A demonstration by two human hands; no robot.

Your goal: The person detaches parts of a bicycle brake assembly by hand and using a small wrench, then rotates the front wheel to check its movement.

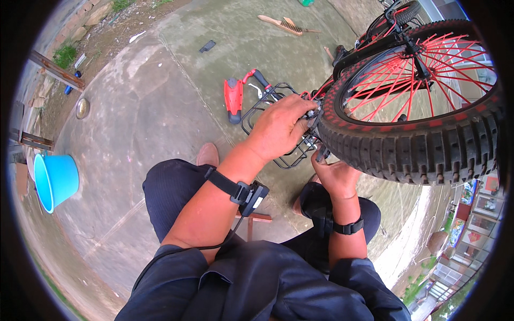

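A bicycle wheel (412,142) with a knobbly black tyre and red spokes rises at the right. My left hand (281,125) reaches across to the tyre's near left side, its fingertips closed on a small dark metal part (315,113) that looks like a rim brake. Lower down, under the tyre's edge, my right hand (340,175) pinches a small black piece (323,155) between thumb and fingers; its exact kind is unclear. Behind both hands a black wire basket (292,159) is partly hidden. Beyond it lies a handlebar grip (261,79) in black and red.
A red and black plastic piece (233,100) lies beside the basket. Farther off are a wooden-handled wire brush (284,24) and a flat dark object (208,46). To the left stands a blue bucket (56,181). The bicycle's other wheel (407,13) is at the far right.
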